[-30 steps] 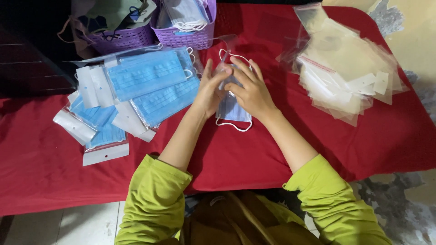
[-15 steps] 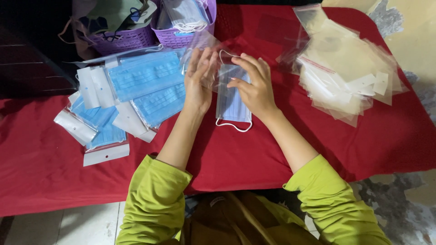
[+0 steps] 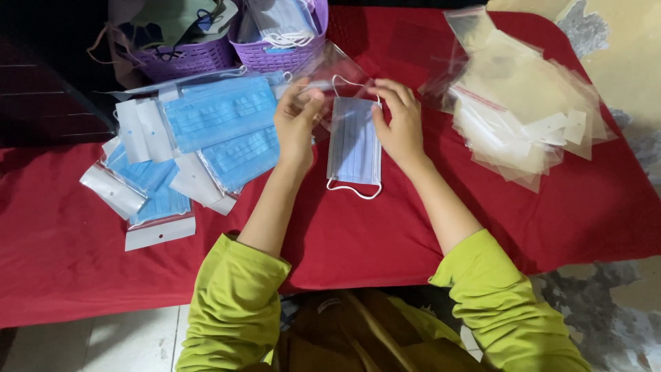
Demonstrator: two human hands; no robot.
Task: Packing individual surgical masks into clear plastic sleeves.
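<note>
Red cloth-covered table (image 3: 385,234), wide, filling most of view. Lime-green long sleeves (image 3: 237,303) at bottom edge, both forearms reaching up over cloth.

Stack of empty clear plastic sleeves with white header strips (image 3: 523,124) at right side of table, fanned loosely, well apart from hands. Pile of packed light-blue masks in clear bags (image 3: 206,134) at left, overlapping, white hanger tabs sticking out; a few smaller packs spilled lower left. Two purple woven plastic baskets (image 3: 275,48) at top edge, holding loose masks and dark fabric, left one partly cut off.

Pale blue pleated face mask with white ear loops (image 3: 354,148) lay upright at centre of cloth between both hands, lower loop curling onto red cloth, upper end at mouth of clear plastic bag (image 3: 330,65). Bag lifted off table at top centre, just in front of right-hand basket, see-through and hard to outline.

Left hand (image 3: 296,120) raised, thumb and fingers pinching bag edge near mask top, touching pile's edge at left. Right hand (image 3: 399,120) fingers curled, tips pinching mask's upper right corner by ear loop. Hands near each other, apart, mask between.
</note>
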